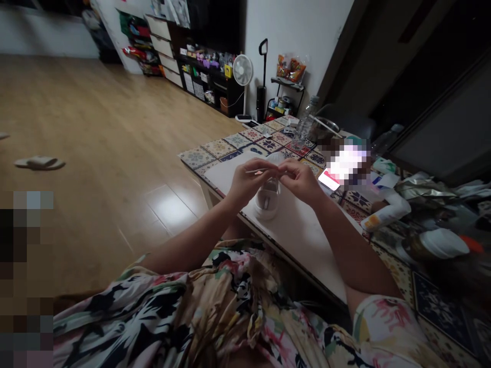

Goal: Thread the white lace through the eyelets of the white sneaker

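A white shoe [266, 210] stands on a white sheet or board [307, 240] at the table's near edge, its rounded end towards me. My left hand [252, 178] is over its left side, with thumb and fingers pinched together. From the right, my right hand [299, 179] meets it, fingers curled and pinched too. The fingertips of both hands touch or nearly touch above the shoe. Whatever lies between them is too small and dim to make out. Both hands partly cover the upper part of the shoe.
A lit phone [330, 180], partly blurred out, is right of my right hand. Behind stand a clear plastic bottle [306, 122] and a metal bowl [324, 129]. A white tube-like container [387, 212] and a white-lidded jar [441, 244] crowd the right side of the patterned table [238, 140].
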### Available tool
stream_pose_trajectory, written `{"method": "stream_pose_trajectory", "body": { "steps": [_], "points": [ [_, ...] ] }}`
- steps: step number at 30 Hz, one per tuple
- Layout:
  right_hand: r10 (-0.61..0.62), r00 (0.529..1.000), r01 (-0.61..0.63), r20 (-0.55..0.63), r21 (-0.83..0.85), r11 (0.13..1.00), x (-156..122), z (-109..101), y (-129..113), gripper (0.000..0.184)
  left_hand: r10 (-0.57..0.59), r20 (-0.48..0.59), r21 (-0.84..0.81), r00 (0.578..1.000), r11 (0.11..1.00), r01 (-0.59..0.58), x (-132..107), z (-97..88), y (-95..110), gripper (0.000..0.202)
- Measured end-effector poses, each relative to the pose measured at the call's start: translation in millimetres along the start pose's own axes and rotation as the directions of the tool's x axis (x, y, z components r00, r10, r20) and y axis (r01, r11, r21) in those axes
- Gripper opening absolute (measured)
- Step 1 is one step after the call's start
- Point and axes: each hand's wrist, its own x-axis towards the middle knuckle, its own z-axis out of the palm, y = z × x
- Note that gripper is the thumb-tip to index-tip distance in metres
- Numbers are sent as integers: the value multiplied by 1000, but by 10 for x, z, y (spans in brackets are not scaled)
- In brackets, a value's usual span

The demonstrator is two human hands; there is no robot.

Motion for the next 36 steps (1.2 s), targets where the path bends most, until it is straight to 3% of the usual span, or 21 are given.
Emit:
{"method": "stream_pose_trajectory", "body": {
  "steps": [3, 5, 11, 14, 16, 19, 22, 25, 28, 29, 31, 33, 36],
  "points": [
    [68, 998, -68, 4, 82, 994, -4, 26, 23, 8, -57, -7, -22, 998, 998, 57, 15, 16, 18, 21],
    [91, 994, -85, -65, 92, 992, -29, 54, -4, 16, -68, -27, -41, 997, 997, 67, 30, 23, 15, 23],
    [-106, 976, 107, -193, -5, 994, -51, 37, -90, 10, -57, 1, -101, 998, 993, 57, 127, 3, -29, 19],
    [-40, 962, 92, -271, 182, 979, 22, -68, -14, 16, -103, -17, -259, 995, 961, 95, 295, -52, -55, 9],
    [79, 948, 36, -309, 350, 936, 68, -148, 73, 21, -231, -2, -407, 973, 889, 211, 451, -124, -93, 10],
    [204, 951, -65, -235, 492, 868, 93, -251, 198, 25, -419, 58, -558, 906, 739, 378, 672, -287, -187, 17],
    [284, 948, -165, -145, 540, 826, 75, -341, 276, 27, -510, 92, -608, 855, 651, 454, 816, -496, -306, 22],
    [392, 920, -329, 14, 571, 752, 44, -433, 321, 30, -490, 126, -527, 863, 704, 477, 888, -700, -449, 23],
    [477, 817, -574, 322, 526, 628, -1, -468, 362, 36, -438, 241, -267, 866, 828, 493, 909, -822, -587, 22],
    [486, 774, -633, 405, 490, 600, -18, -454, 374, 38, -419, 322, -140, 849, 866, 480, 911, -838, -618, 21],
    [486, 719, -689, 497, 418, 591, -52, -392, 388, 40, -449, 564, 150, 693, 881, 449, 921, -838, -643, 24],
    [501, 702, -696, 505, 341, 631, -76, -308, 379, 42, -453, 698, 334, 555, 891, 307, 955, -808, -621, 26],
    [552, 712, -678, 435, 218, 702, -88, -214, 338, 50, -413, 796, 421, 442, 903, 85, 1052, -746, -552, 27]
  ]
}}
